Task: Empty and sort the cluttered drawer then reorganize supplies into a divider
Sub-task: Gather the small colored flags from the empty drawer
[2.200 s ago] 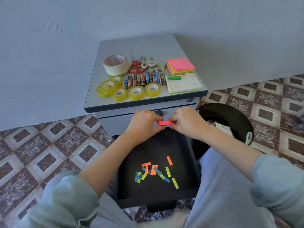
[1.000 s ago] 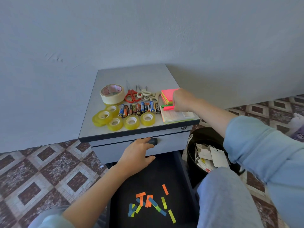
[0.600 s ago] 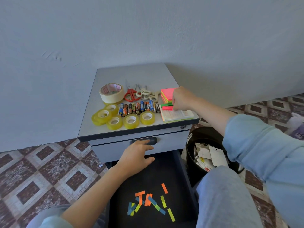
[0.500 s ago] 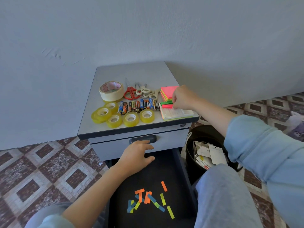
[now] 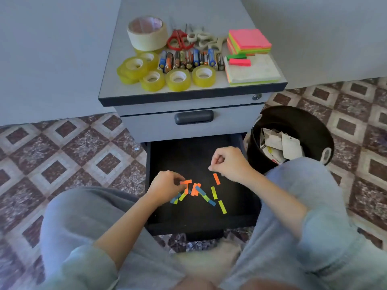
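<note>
Open drawer, black-lined, pulled out from the lowest level of a grey cabinet and lying between the person's knees. On its floor lie about a dozen paper strips in orange, yellow-green and blue; overlap prevents an exact count.

Left hand, at the drawer's left side, has its fingers curled and pinches one orange strip at the edge of the pile. Right hand hovers over the drawer's right half, fingers curled in, thumb and forefinger tips together; whether they hold anything cannot be told.

Above the drawer, on the cabinet top:
- one wide beige tape roll
- at least five small yellow tape rolls
- about ten batteries in a row
- one pair of red-handled scissors beside pale-handled scissors
- one multicoloured sticky-note stack
- one pale pad bearing a green slip pad and a pink slip pad

Battery labels are too small to read.

Right of the drawer stands one black bin holding crumpled paper.
</note>
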`<state>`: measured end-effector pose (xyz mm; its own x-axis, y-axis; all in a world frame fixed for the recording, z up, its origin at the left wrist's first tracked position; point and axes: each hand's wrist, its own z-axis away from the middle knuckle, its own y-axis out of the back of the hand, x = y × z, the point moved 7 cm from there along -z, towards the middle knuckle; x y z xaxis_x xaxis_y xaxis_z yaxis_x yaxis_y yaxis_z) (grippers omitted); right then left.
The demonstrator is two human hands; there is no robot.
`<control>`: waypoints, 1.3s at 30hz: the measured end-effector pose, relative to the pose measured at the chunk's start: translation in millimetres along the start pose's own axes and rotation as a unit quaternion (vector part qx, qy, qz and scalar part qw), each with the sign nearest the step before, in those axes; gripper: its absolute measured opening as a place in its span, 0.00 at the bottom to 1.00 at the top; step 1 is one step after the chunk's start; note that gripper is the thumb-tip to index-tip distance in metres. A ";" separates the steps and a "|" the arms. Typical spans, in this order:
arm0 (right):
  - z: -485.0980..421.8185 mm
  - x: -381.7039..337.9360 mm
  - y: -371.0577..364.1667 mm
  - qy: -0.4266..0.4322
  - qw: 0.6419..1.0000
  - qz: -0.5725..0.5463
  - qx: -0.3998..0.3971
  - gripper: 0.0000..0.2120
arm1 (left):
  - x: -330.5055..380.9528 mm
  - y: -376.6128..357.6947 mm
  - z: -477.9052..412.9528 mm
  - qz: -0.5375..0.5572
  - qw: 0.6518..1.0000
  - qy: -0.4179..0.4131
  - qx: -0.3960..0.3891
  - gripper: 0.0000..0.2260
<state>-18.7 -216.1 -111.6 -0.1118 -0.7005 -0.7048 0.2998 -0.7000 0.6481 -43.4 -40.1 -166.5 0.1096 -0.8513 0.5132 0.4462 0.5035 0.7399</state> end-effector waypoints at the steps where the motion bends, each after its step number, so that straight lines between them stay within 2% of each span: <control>1: -1.6 10.5 -16.4 -0.018 1.000 0.001 -0.014 0.14 | -10.3 -5.4 -0.5 -0.002 1.000 0.013 -0.004 0.13; 4: -13.5 39.4 -53.0 -0.076 0.996 0.023 -0.041 0.11 | -35.7 -15.5 -5.4 0.001 0.999 0.049 -0.007 0.11; 7: -27.2 75.0 -74.1 -0.147 0.986 0.061 -0.051 0.02 | -52.8 -21.5 -14.2 0.011 0.997 0.082 -0.003 0.10; 10: -24.3 110.4 -82.3 -0.229 0.964 0.123 -0.051 0.09 | -59.1 -29.3 -24.7 0.010 0.996 0.090 -0.008 0.10; 13: -9.8 134.1 -91.8 -0.285 0.931 0.194 -0.120 0.15 | -57.0 -40.9 -34.0 0.016 0.996 0.085 -0.021 0.10; 15: -5.0 142.7 -100.1 -0.294 0.915 0.228 -0.159 0.17 | -54.5 -49.5 -40.4 0.020 0.996 0.080 -0.029 0.09; 19: -8.2 139.9 -118.8 -0.252 0.908 0.293 -0.161 0.12 | -55.7 -57.7 -50.6 0.016 0.996 0.092 -0.017 0.08; 23: -9.5 138.4 -129.1 -0.251 0.912 0.283 -0.156 0.11 | -75.9 -54.7 -52.4 0.021 0.989 0.145 0.015 0.06; 27: -10.1 144.6 -125.7 -0.276 0.916 0.253 -0.143 0.11 | -90.9 -65.8 -47.7 -0.024 0.981 0.190 -0.019 0.07; 30: -12.1 146.4 -123.9 -0.287 0.924 0.219 -0.124 0.10 | -94.6 -75.8 -42.5 -0.073 0.970 0.228 -0.051 0.14; 35: -24.2 143.4 -120.1 -0.277 0.955 0.104 -0.027 0.08 | -94.7 -81.9 -43.9 -0.126 0.970 0.206 -0.034 0.11; 39: -31.3 145.2 -122.0 -0.281 0.958 0.041 0.026 0.08 | -96.8 -85.1 -48.1 -0.127 0.975 0.179 -0.023 0.08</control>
<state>-41.9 -228.0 -302.0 -0.5874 -0.7069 -0.3941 0.2838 -0.6359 0.7177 -49.3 -7.7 -300.0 0.2891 -0.9491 0.1249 0.5379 0.2690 0.7990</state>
